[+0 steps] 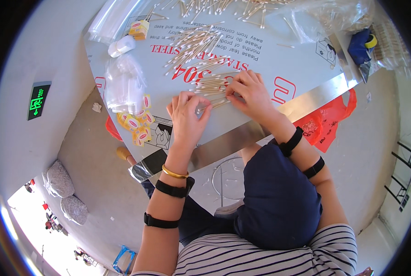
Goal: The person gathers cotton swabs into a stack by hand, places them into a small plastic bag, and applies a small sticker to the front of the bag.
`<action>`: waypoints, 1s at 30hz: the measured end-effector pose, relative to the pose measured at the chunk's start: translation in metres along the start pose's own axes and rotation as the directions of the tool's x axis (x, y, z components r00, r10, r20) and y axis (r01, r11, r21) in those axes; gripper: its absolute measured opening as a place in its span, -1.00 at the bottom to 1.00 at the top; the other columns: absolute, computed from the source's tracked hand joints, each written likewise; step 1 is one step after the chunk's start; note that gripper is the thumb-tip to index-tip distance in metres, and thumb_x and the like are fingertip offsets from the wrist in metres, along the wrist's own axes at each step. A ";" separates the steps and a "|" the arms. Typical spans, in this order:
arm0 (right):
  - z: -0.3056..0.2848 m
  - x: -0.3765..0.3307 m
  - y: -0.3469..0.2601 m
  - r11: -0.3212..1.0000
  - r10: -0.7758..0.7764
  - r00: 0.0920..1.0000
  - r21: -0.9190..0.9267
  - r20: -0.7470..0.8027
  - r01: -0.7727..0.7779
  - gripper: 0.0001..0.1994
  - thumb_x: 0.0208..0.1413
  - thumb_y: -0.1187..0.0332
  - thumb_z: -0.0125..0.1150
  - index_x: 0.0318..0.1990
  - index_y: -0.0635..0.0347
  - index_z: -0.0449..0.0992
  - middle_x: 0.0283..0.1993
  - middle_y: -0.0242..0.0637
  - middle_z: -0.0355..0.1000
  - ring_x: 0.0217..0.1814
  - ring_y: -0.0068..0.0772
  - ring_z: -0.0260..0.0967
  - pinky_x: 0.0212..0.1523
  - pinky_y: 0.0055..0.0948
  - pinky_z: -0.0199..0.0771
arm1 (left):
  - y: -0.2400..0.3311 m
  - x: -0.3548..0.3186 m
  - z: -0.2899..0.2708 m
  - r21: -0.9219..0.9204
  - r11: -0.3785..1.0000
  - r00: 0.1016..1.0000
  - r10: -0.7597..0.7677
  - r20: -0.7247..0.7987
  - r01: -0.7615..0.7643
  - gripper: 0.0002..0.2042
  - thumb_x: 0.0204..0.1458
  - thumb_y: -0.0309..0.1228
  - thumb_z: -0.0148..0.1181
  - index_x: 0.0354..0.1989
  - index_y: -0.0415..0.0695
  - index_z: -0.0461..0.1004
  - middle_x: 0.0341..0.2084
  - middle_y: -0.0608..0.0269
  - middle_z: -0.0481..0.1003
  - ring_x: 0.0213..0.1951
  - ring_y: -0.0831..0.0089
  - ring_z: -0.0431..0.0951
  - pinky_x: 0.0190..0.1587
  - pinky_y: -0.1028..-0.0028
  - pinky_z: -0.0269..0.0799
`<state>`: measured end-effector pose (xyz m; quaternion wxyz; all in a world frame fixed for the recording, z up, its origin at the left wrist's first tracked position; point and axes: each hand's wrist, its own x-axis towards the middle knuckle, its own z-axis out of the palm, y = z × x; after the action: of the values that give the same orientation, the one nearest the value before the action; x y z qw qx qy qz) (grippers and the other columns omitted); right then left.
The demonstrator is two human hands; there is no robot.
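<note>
My left hand [189,115] and my right hand [250,94] face each other low over the table, fingertips pinched. Between them a few wooden cotton swabs [218,104] with white tips lie lengthwise, one end at each hand's fingers. How many are gripped is too small to tell. Just beyond my fingers a small row of cotton swabs [211,84] lies roughly side by side. Farther off, a larger loose heap of swabs [194,49] spreads over the printed film.
The table [256,69] has a bare metal front edge. At left lie clear plastic bags [125,85], yellow labels [138,124] and a small yellow box [139,30]. More swabs [219,5] lie at the far edge. A blue tape dispenser [361,46] stands right, above a red bag [325,122].
</note>
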<state>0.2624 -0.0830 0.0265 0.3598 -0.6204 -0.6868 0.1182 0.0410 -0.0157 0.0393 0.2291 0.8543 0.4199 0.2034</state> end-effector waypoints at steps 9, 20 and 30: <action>-0.003 0.005 0.001 0.994 0.108 0.994 0.001 -0.005 -0.108 -0.83 0.00 0.40 0.41 -0.27 -0.01 0.55 -0.17 -0.39 0.37 -0.01 -0.22 0.35 0.02 -0.20 0.28 | 0.003 0.004 0.005 0.015 0.999 0.998 -0.037 -0.054 0.037 -0.76 -0.02 -0.36 0.46 -0.21 0.05 0.54 -0.21 0.38 0.45 -0.05 0.27 0.45 0.09 0.21 0.20; -0.048 0.025 -0.030 0.986 0.039 0.995 0.160 0.096 -0.054 -0.88 0.07 0.39 0.38 -0.27 0.05 0.54 -0.23 -0.38 0.47 -0.03 -0.25 0.41 0.11 -0.25 0.30 | 0.028 0.008 -0.042 -0.170 0.985 0.996 -0.041 -0.076 0.027 -0.77 0.03 -0.34 0.47 -0.15 0.03 0.61 -0.22 0.39 0.56 -0.16 0.38 0.52 0.05 0.28 0.22; -0.166 0.036 -0.148 0.914 -0.068 0.996 0.397 -0.054 0.084 -0.80 -0.08 0.59 0.48 -0.31 0.18 0.58 -0.26 -0.28 0.54 -0.16 -0.24 0.48 -0.16 -0.35 0.46 | 0.141 -0.014 -0.160 0.015 0.936 0.879 0.336 -0.339 -0.352 -0.81 -0.05 -0.47 0.51 -0.28 0.03 0.66 -0.32 0.49 0.65 -0.30 0.48 0.54 -0.05 0.41 0.19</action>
<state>0.2559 -0.1262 0.2476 0.4963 -0.5090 -0.6647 0.2297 0.0342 -0.0684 0.2461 0.1343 0.8622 0.2893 0.3936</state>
